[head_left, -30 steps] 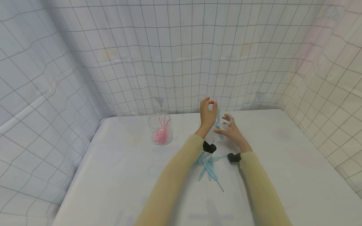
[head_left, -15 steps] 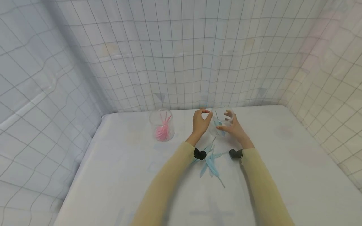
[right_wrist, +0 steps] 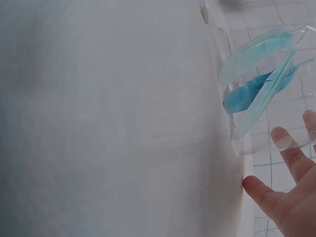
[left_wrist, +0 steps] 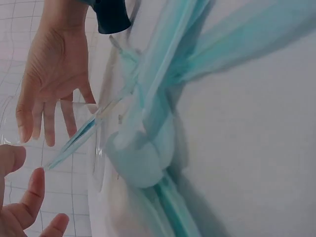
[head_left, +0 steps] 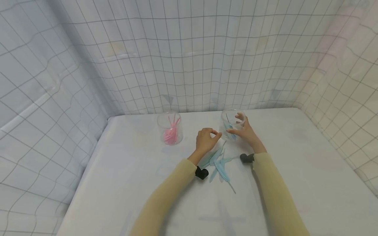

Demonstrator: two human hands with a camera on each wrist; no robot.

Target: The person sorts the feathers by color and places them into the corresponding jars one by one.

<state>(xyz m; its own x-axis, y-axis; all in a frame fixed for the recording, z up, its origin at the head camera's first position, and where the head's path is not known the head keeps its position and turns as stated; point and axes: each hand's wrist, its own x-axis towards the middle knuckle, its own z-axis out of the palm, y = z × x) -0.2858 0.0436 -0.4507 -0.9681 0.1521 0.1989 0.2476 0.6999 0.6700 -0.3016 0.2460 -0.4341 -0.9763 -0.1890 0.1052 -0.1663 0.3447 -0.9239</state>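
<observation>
We saw the right hand (head_left: 248,133) curled round a jar (head_left: 223,127), thumb nearer us and fingers beyond, probably to steady it. The left hand (head_left: 205,140), its thumb and fingers slightly apart, hung just beside that jar, holding nothing we could see. Blue feathers (right_wrist: 259,91) slanted inside, seemingly propped by the glass. Loose feathers (head_left: 220,170) lay piled nearer us on the bench (head_left: 133,190), likely for easy reach. Farther left, pink feathers (head_left: 170,135) stood in a second jar (head_left: 161,124), perhaps keeping the colours apart.
</observation>
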